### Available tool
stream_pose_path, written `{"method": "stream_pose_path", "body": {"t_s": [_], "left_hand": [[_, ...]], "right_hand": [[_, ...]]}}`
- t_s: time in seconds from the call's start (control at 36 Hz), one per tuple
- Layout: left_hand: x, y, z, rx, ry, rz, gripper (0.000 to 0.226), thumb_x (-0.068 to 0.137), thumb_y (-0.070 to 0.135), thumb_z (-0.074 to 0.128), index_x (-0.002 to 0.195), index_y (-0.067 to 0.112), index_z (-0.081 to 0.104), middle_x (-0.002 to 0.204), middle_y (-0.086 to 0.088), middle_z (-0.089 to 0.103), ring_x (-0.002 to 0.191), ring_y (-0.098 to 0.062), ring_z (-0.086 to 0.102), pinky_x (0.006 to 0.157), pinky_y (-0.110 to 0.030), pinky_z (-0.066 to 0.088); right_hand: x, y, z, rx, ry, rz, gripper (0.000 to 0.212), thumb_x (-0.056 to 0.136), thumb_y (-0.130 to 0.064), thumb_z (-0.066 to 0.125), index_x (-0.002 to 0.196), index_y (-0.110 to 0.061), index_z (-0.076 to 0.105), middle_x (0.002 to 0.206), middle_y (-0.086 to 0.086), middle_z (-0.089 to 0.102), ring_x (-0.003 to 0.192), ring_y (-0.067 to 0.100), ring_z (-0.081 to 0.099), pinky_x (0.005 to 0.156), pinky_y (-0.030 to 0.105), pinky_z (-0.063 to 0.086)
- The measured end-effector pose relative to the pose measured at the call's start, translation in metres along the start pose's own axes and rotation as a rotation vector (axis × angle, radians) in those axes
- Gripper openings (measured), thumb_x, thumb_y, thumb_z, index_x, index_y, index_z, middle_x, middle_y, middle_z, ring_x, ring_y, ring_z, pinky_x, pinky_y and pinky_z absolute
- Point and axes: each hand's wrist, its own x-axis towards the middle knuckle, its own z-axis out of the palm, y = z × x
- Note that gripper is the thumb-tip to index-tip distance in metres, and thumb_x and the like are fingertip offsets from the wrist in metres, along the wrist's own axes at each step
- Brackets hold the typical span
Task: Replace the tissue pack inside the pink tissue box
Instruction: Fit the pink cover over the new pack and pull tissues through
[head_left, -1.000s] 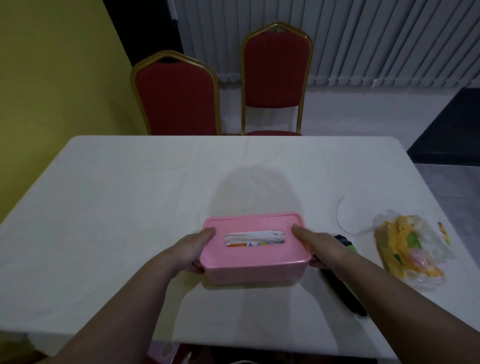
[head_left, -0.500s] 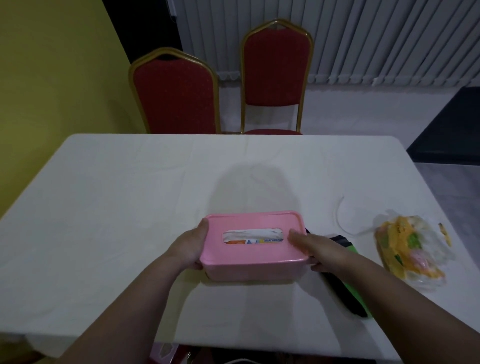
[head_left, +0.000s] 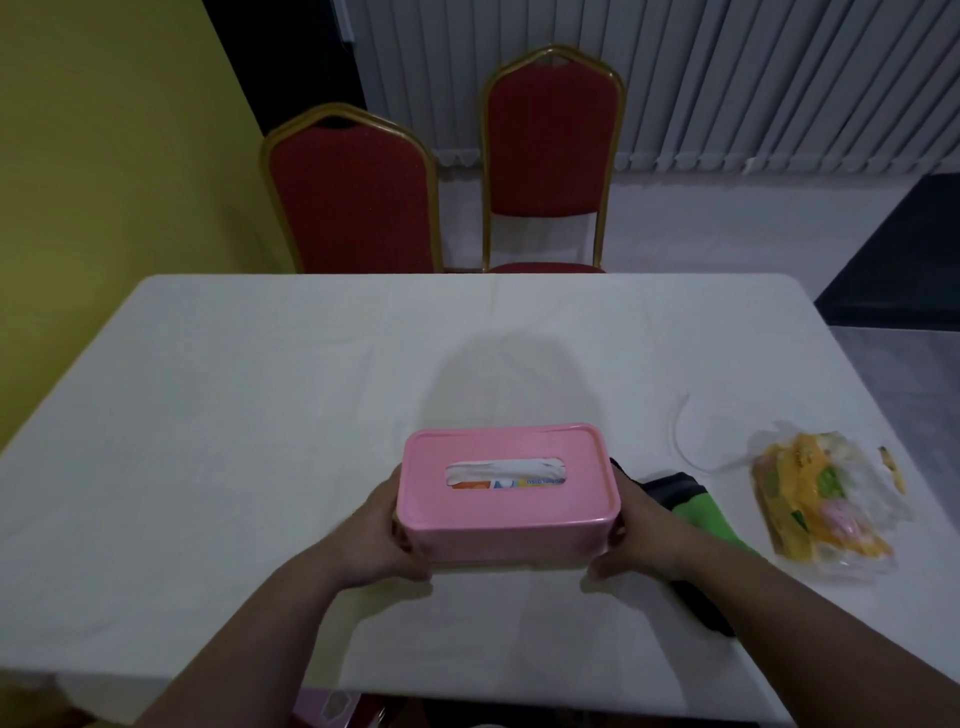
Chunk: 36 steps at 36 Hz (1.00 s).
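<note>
The pink tissue box (head_left: 506, 496) sits on the white table (head_left: 260, 415) near its front edge, lid on. Through the slot in the lid I see white tissue and the coloured print of a tissue pack (head_left: 505, 475). My left hand (head_left: 382, 535) grips the box's left end, thumb at the lower front corner. On the right end, my right hand (head_left: 636, 535) holds the box the same way. An empty, crumpled yellow tissue wrapper (head_left: 821, 501) lies at the table's right.
A black and green object (head_left: 698, 512) lies just right of the box, partly under my right forearm. A thin clear strip (head_left: 685, 441) lies beyond it. Two red chairs (head_left: 353, 192) stand at the far side. A yellow wall is on the left.
Both hands slid from the lid's upper edges down to the box's lower sides. The box stayed in about the same place.
</note>
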Motion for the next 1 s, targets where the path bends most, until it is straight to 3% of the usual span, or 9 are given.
{"method": "stream_pose_path", "body": {"t_s": [0.08, 0.19, 0.31, 0.53, 0.69, 0.78, 0.86, 0.92, 1.0], "left_hand": [[0.007, -0.005, 0.005, 0.035, 0.053, 0.045, 0.111, 0.046, -0.004, 0.081, 0.129, 0.042, 0.023, 0.130, 0.019, 0.041, 0.114, 0.012, 0.046, 0.082, 0.000, 0.037], [0.012, -0.006, 0.006, 0.102, 0.076, -0.002, 0.121, 0.043, 0.010, 0.085, 0.141, 0.025, 0.014, 0.131, 0.009, 0.037, 0.118, -0.006, 0.043, 0.079, 0.001, 0.033], [0.018, -0.006, 0.006, 0.087, 0.071, 0.028, 0.107, 0.041, -0.001, 0.089, 0.119, 0.041, 0.030, 0.120, 0.024, 0.042, 0.109, 0.008, 0.047, 0.082, 0.003, 0.033], [0.020, -0.013, 0.007, 0.097, 0.043, -0.007, 0.124, 0.026, 0.031, 0.082, 0.137, 0.021, 0.029, 0.133, 0.004, 0.044, 0.124, -0.013, 0.044, 0.105, -0.031, 0.037], [0.017, -0.004, -0.008, 0.130, -0.161, -0.104, 0.100, 0.055, 0.007, 0.085, 0.137, 0.026, 0.030, 0.119, 0.019, 0.050, 0.111, -0.006, 0.051, 0.078, -0.002, 0.042], [0.014, -0.004, -0.017, -0.040, -0.286, -0.191, 0.101, 0.057, 0.036, 0.082, 0.141, 0.031, 0.027, 0.123, 0.014, 0.055, 0.107, -0.003, 0.057, 0.087, -0.017, 0.049], [0.015, -0.004, -0.013, -0.385, -0.163, -0.398, 0.060, 0.075, 0.064, 0.057, 0.115, 0.020, 0.049, 0.079, -0.001, 0.065, 0.070, -0.011, 0.062, 0.082, -0.029, 0.051], [0.020, -0.007, -0.008, -0.443, -0.084, -0.459, 0.040, 0.094, 0.052, 0.034, 0.104, 0.018, 0.053, 0.071, -0.003, 0.068, 0.071, -0.017, 0.062, 0.091, -0.037, 0.049], [0.019, -0.004, -0.006, -0.438, -0.052, -0.459, 0.028, 0.099, 0.041, 0.032, 0.117, 0.027, 0.048, 0.098, -0.004, 0.066, 0.091, -0.020, 0.061, 0.101, -0.040, 0.044]], "right_hand": [[0.004, 0.006, 0.002, -0.030, 0.037, -0.011, 0.108, 0.043, -0.010, 0.086, 0.132, -0.028, 0.028, 0.120, -0.004, 0.047, 0.092, 0.000, 0.054, 0.068, 0.014, 0.047], [0.009, 0.006, -0.001, -0.091, 0.054, 0.001, 0.114, 0.043, -0.016, 0.089, 0.136, -0.025, 0.023, 0.123, -0.011, 0.043, 0.108, 0.005, 0.051, 0.083, 0.015, 0.046], [0.012, 0.006, -0.002, -0.106, 0.042, -0.057, 0.120, 0.041, -0.017, 0.087, 0.141, -0.029, 0.022, 0.128, -0.012, 0.044, 0.117, 0.002, 0.045, 0.090, 0.009, 0.038], [0.014, 0.005, 0.004, -0.155, 0.080, -0.041, 0.116, 0.043, -0.008, 0.087, 0.141, -0.019, 0.025, 0.125, -0.007, 0.040, 0.118, 0.008, 0.042, 0.091, 0.012, 0.033], [0.010, 0.004, -0.005, 0.114, -0.131, -0.016, 0.111, 0.049, -0.012, 0.086, 0.138, -0.031, 0.024, 0.133, -0.007, 0.047, 0.123, 0.007, 0.047, 0.098, 0.024, 0.046], [0.009, 0.004, -0.010, 0.374, -0.254, 0.062, 0.097, 0.063, -0.026, 0.083, 0.140, -0.035, 0.025, 0.137, -0.008, 0.050, 0.126, 0.009, 0.048, 0.101, 0.032, 0.045], [0.012, 0.003, -0.009, 0.567, -0.119, 0.288, 0.075, 0.068, -0.059, 0.070, 0.131, -0.028, 0.044, 0.119, 0.003, 0.061, 0.111, 0.022, 0.055, 0.105, 0.043, 0.042], [0.015, 0.005, -0.006, 0.576, -0.032, 0.351, 0.051, 0.086, -0.053, 0.051, 0.126, -0.020, 0.052, 0.114, 0.012, 0.064, 0.110, 0.031, 0.057, 0.105, 0.046, 0.042], [0.012, 0.003, -0.003, 0.540, -0.013, 0.331, 0.028, 0.095, -0.043, 0.043, 0.118, -0.030, 0.053, 0.116, 0.012, 0.066, 0.113, 0.033, 0.058, 0.104, 0.046, 0.043]]}}
